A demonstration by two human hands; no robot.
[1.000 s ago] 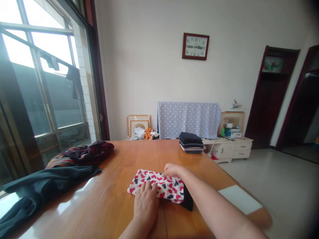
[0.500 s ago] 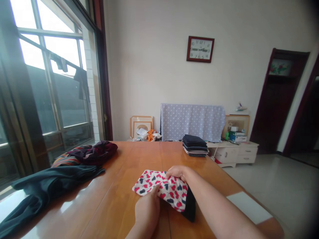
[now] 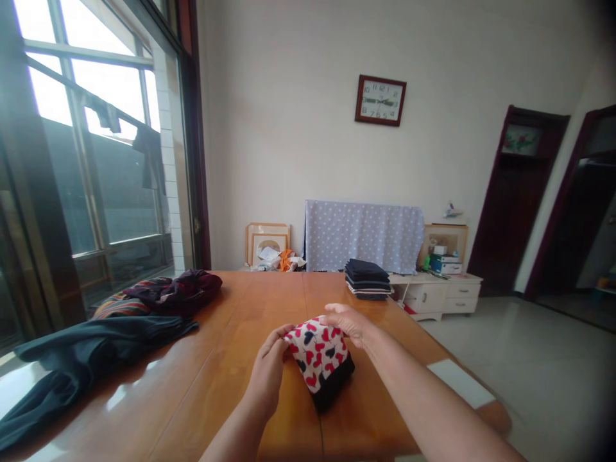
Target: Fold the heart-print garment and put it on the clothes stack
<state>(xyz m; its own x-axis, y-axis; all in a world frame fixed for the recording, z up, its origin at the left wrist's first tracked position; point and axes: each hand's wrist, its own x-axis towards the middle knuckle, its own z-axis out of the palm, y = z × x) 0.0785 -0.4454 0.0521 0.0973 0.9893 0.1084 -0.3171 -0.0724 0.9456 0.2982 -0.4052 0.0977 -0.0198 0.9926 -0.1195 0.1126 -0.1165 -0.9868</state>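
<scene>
A folded cloth (image 3: 317,351) with red and navy hearts on white lies on the wooden table (image 3: 212,378), in front of me. Its near end is a black band (image 3: 331,385). My left hand (image 3: 267,360) grips the cloth's left edge with its fingertips. My right hand (image 3: 346,323) pinches the top corner, fingers curled over the far edge. The cloth's near end rests on the table, and the hands hide little of it.
A stack of folded dark clothes (image 3: 367,280) stands at the table's far edge. Dark teal clothing (image 3: 91,346) and a plum and striped bundle (image 3: 173,294) lie at left. A white sheet (image 3: 461,383) sits at the right edge.
The cloth has gone from a long flat strip to a shorter, narrower folded bundle. My left hand has moved from on top of it to its left edge.
</scene>
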